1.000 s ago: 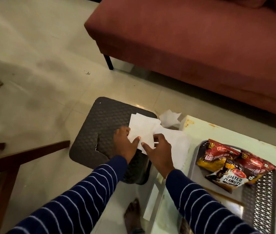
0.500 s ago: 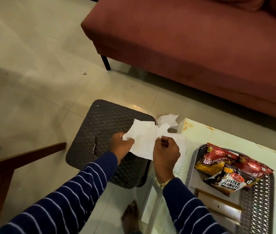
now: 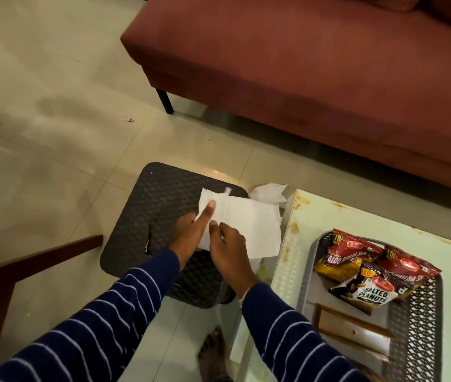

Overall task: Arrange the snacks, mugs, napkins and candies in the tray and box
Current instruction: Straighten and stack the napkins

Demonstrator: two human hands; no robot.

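A white paper napkin point(image 3: 249, 221) is spread over the right part of a dark woven stool point(image 3: 147, 216). My left hand point(image 3: 191, 232) holds its left edge, with the index finger stretched flat across the sheet. My right hand point(image 3: 228, 249) pinches the napkin's near edge between thumb and fingers. A second, crumpled napkin point(image 3: 269, 193) lies just beyond, between the stool and the table. On the table to the right, a grey mesh tray point(image 3: 414, 326) holds three snack packets point(image 3: 367, 271), one of them labelled salted peanuts.
The pale table point(image 3: 356, 219) has rust spots along its left edge. A red sofa point(image 3: 315, 64) fills the far right. A wooden chair frame point(image 3: 25, 266) stands at the left. My bare foot point(image 3: 213, 351) rests on the tiled floor below.
The napkin was lifted and crumpled between both hands; it now lies flatter on the stool. My left index finger has stretched out across it.
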